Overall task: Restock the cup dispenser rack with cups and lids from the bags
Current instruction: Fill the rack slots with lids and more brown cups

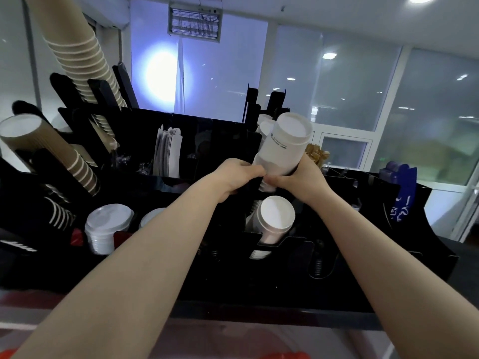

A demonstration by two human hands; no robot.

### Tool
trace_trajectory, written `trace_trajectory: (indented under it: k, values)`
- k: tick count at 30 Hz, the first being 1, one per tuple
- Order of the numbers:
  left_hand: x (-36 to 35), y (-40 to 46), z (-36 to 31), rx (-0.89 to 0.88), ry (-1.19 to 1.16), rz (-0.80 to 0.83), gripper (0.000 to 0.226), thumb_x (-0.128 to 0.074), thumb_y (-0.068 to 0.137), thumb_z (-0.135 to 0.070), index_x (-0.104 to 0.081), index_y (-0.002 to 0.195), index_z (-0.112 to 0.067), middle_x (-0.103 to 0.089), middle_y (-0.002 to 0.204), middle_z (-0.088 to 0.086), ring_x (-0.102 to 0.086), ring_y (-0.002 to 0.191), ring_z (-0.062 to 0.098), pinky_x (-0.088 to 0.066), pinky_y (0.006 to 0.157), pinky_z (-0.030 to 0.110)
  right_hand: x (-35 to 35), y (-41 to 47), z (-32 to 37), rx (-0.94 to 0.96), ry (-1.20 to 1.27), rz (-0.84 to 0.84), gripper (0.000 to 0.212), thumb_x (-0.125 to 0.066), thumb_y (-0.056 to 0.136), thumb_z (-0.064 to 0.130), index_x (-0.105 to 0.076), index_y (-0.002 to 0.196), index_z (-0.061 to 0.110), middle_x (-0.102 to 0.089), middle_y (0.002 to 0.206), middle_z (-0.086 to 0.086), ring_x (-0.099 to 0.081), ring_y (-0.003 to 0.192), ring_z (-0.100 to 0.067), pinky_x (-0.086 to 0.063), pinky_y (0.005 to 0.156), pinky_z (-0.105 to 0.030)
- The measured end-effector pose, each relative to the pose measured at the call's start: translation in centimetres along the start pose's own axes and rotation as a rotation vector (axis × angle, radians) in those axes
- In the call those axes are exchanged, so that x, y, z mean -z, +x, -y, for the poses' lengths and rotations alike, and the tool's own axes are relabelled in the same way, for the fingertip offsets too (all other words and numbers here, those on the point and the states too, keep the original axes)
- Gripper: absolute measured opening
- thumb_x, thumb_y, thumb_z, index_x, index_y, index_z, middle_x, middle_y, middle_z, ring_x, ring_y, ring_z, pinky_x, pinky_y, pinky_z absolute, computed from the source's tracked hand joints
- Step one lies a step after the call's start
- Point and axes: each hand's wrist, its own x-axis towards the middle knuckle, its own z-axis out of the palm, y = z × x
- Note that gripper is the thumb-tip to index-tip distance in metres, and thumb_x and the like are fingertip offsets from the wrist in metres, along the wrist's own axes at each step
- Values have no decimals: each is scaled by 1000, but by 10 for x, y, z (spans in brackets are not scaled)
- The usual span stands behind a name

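Above the middle slot of the black rack (337, 281), a stack of white cups (282, 146) tilts up and away to the right, closed bases toward the camera, open ends down toward the slot. Both hands grip its lower end: left hand (237, 174) from the left, right hand (298, 177) from the right, about equally near. Just below, another white stack (274, 218) already sits in its slot. Brown ribbed cups (77, 63) and white lids (106, 226) fill the left side.

White cup stack (282, 146) tilted, base up, over black dispenser rack (337, 281), white lids (106, 226) lower left
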Motion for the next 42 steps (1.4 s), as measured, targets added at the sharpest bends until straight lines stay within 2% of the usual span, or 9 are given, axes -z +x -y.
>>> trace_trajectory:
  k: [6, 13, 19, 22, 30, 33, 37, 39, 42]
  values:
    - [3, 1, -4, 10, -6, -14, 12, -70, 78, -24, -68, 77, -12, -68, 73, 2, -63, 65, 13, -52, 55, 19, 6, -2, 8, -20, -82, 9, 69, -85, 57, 44, -59, 118, 27, -65, 109, 12, -58, 100, -10, -44, 79, -27]
    - [6, 2, -9, 6, 36, 14, 28, -71, 75, -23, -70, 93, -1, -68, 84, 13, -62, 78, 25, -52, 79, 37, 6, 2, 15, -42, -15, 54, 49, -86, 51, 34, -65, 96, 35, -70, 95, 15, -63, 91, -4, -53, 86, -39]
    - [8, 0, -8, 4, -14, 30, 30, -73, 77, -17, -70, 100, 3, -71, 100, 21, -65, 101, 39, -49, 97, 48, -4, -1, 10, -82, 46, -21, 84, -85, 43, 52, -53, 119, 35, -65, 111, 15, -60, 106, -12, -50, 93, -43]
    - [9, -1, -10, -8, -12, 42, 31, -72, 78, -16, -69, 103, 3, -71, 102, 21, -64, 104, 39, -48, 98, 51, -4, -4, 9, -79, 60, -69, 85, -85, 47, 51, -50, 122, 35, -63, 113, 17, -59, 107, -11, -49, 93, -42]
    - [11, -4, -6, -175, -94, 30, 21, -68, 85, -35, -69, 106, -33, -72, 98, -18, -63, 92, -4, -46, 72, 17, 5, -9, 19, -33, 280, -181, 85, -87, 50, 51, -49, 121, 23, -63, 111, 14, -61, 101, -2, -53, 86, -30]
    - [8, 0, -6, -331, -249, -17, 37, -65, 88, -16, -61, 124, -24, -72, 108, -11, -65, 98, -3, -47, 70, 6, 11, -3, 30, 2, 420, -244, 83, -85, 48, 46, -48, 119, 25, -64, 111, 10, -64, 98, -2, -55, 85, -31]
    - [-3, 0, -7, -435, -115, 59, 83, -74, 71, -2, -39, 143, -21, -65, 122, 2, -60, 114, 10, -51, 92, 26, 17, -1, 39, 11, 428, -250, 78, -85, 53, 40, -45, 118, 23, -64, 110, 9, -64, 98, -5, -55, 88, -38]
    - [-8, -2, -11, -456, -77, 18, 88, -73, 65, -7, -37, 143, -24, -63, 123, 3, -59, 114, 9, -49, 95, 30, 17, -3, 40, 15, 428, -258, 76, -85, 57, 36, -43, 119, 22, -62, 112, 8, -63, 101, -8, -54, 89, -41]
    - [-11, -6, -17, -512, -15, -16, 87, -75, 64, -7, -39, 138, -34, -63, 121, -7, -58, 111, 2, -49, 87, 18, 20, -6, 43, 65, 410, -294, 77, -85, 62, 31, -36, 121, 27, -58, 113, 12, -60, 103, -5, -54, 84, -33]
